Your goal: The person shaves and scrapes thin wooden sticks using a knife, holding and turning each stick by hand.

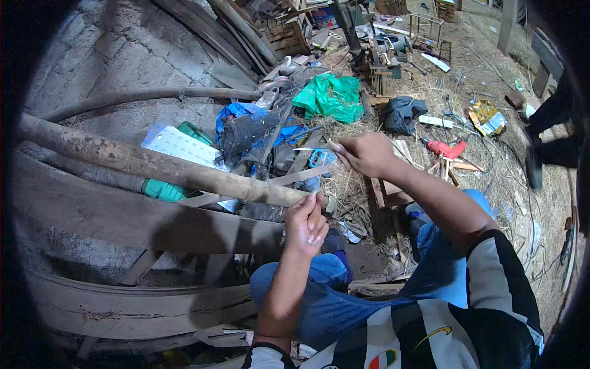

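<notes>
My right hand [367, 155] is closed, its thumb and fingers pinched together. From the fingertips a thin, pointed metal blade [310, 149] appears to stick out to the left; its handle end is hidden. Lower and to the left, my left hand [306, 226] is curled shut with thumb and forefinger pressed together. A small pale tip shows there, too small to name. Just behind that hand lies the end of a long bamboo pole [166, 161]. A flat, thin wooden strip [300, 176] crosses near the pole's end, between my hands.
Wooden planks [123, 212] run along the left. Beyond are a green plastic bag [332, 97], a black bag [402, 115], a red power drill [444, 149] and a yellow packet [487, 118]. Another person's dark-clothed leg [556, 107] stands at the right. Wood scraps and straw litter the ground.
</notes>
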`<state>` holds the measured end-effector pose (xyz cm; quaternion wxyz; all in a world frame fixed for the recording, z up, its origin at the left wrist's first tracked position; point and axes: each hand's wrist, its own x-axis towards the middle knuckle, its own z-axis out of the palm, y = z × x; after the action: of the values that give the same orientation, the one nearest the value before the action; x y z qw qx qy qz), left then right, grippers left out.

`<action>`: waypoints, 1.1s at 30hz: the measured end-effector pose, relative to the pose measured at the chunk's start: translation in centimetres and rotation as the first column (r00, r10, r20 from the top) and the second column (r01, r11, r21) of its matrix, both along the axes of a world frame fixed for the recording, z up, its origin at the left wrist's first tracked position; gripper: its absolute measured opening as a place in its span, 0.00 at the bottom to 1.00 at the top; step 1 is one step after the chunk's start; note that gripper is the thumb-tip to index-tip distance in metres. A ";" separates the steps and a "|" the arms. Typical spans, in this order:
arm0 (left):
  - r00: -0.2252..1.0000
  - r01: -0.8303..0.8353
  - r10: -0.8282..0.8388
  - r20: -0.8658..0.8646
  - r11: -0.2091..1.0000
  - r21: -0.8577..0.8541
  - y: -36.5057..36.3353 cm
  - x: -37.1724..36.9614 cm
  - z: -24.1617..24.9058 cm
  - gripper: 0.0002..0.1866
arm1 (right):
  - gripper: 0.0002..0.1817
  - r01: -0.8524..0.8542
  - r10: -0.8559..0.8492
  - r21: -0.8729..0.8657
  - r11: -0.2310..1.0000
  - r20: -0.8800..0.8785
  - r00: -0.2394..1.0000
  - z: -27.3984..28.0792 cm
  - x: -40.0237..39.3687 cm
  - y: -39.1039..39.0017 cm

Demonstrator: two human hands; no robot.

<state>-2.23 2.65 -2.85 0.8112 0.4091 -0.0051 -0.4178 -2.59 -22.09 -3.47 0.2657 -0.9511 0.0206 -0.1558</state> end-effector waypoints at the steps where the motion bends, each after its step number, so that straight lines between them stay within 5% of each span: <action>1: 1.000 -0.001 0.001 0.003 1.000 -0.005 -0.1 0.0 0.0 0.16 | 0.23 0.023 -0.023 -0.017 1.000 -0.013 1.000 0.3 -0.2 0.2; 14: 1.000 0.004 -0.004 -0.027 1.000 0.003 0.4 -0.1 -0.5 0.16 | 0.23 0.009 -0.010 0.016 1.000 0.037 0.999 -1.5 0.4 -0.5; 22: 1.000 -0.016 0.016 0.006 1.000 0.002 0.6 0.0 0.2 0.16 | 0.26 0.086 -0.080 0.043 0.995 -0.125 0.989 -2.1 1.3 -1.8; 26: 0.999 -0.041 0.040 -0.012 0.999 -0.013 1.0 0.2 0.0 0.16 | 0.28 0.141 -0.142 0.160 0.977 -0.003 0.990 -2.1 1.2 -1.2; 30: 0.999 0.030 -0.032 -0.038 0.998 -0.060 0.8 0.3 0.1 0.16 | 0.29 0.086 -0.139 0.493 0.866 0.073 0.988 -1.6 1.4 -0.5; 33: 0.991 0.113 -0.120 -0.057 0.987 -0.112 0.4 -0.3 0.1 0.17 | 0.26 -0.024 0.001 0.808 0.589 0.029 1.000 0.6 0.7 0.3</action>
<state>-2.55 3.09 -2.74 0.8063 0.3498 -0.0258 -0.4763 -1.90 -21.74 -2.85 0.6695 -0.7252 0.0789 -0.1399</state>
